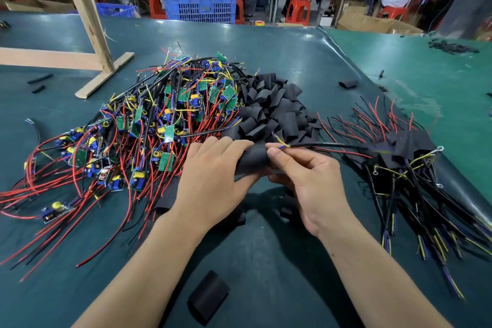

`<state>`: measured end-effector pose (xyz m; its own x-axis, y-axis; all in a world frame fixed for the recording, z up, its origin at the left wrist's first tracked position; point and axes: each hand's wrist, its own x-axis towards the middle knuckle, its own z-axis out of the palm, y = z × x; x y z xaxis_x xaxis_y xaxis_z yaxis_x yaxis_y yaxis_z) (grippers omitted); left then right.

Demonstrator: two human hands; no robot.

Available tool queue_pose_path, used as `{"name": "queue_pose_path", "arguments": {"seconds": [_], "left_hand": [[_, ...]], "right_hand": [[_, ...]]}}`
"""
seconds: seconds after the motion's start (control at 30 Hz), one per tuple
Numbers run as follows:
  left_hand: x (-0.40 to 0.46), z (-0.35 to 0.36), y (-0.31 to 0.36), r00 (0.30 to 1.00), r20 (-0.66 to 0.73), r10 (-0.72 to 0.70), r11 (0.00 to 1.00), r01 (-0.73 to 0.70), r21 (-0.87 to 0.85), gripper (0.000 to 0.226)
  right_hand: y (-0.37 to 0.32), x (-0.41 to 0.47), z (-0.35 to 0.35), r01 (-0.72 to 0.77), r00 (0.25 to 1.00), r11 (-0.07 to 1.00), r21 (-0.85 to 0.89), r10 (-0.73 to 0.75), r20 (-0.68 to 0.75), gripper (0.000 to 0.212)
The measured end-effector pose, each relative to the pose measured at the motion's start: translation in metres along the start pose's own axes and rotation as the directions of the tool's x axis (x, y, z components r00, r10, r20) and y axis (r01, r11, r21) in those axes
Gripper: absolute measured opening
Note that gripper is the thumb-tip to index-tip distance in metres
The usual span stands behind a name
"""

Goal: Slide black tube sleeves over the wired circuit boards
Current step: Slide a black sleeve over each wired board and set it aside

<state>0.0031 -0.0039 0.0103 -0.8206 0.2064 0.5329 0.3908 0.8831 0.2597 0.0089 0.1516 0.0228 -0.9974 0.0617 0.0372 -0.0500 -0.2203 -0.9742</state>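
Sleeve in work: black tube sleeve (251, 160) held just above the desk (266, 61), between the two hands, lying crosswise.
Left hand (213, 176): fingers curled over the top of the sleeve, thumb under it, gripping its left part.
Right hand (306, 176): thumb and forefinger pinch a black cable (327, 145) right at the sleeve's right mouth; blue and yellow wire ends (282, 143) poke out by the fingertips.
Cable run: it stretches rightward from the pinch to the heap on the right.
Board inside sleeve: cannot tell, hidden by sleeve and fingers.
Bare boards: tangled pile of green circuit boards (165, 114) with red, black and yellow leads, left of the hands.
Loose sleeves: heap of black tube pieces (277, 109) just behind the hands, touching the board pile.
Sleeved pieces: heap of covered boards with trailing wires (404, 165), right of the hands.
Stray sleeve: one flat black piece (209, 295) on the desk between the forearms.
Wooden frame (87, 16): stands on the desk, far left.
Blue crate (199, 4): beyond the desk's far edge, full of wiring.
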Motion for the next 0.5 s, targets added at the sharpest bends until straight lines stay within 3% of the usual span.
{"name": "queue_pose_path", "arguments": {"seconds": [0.17,0.27,0.5], "left_hand": [[0.001,0.0,0.007,0.996,-0.062,0.06,0.997,-0.063,-0.047,0.066],[0.001,-0.003,0.004,0.987,-0.098,0.129,0.978,-0.144,-0.154,0.056],[0.002,0.0,-0.004,0.972,-0.106,0.21,0.959,-0.226,-0.173,0.052]], "right_hand": [[-0.004,-0.001,0.001,0.042,0.994,0.999,0.035,-0.038,-0.103,0.017],[-0.008,0.001,-0.001,0.089,0.984,0.994,0.068,-0.077,-0.161,0.02],[-0.008,0.001,-0.002,0.11,0.977,0.988,0.109,-0.087,-0.195,0.019]]}}
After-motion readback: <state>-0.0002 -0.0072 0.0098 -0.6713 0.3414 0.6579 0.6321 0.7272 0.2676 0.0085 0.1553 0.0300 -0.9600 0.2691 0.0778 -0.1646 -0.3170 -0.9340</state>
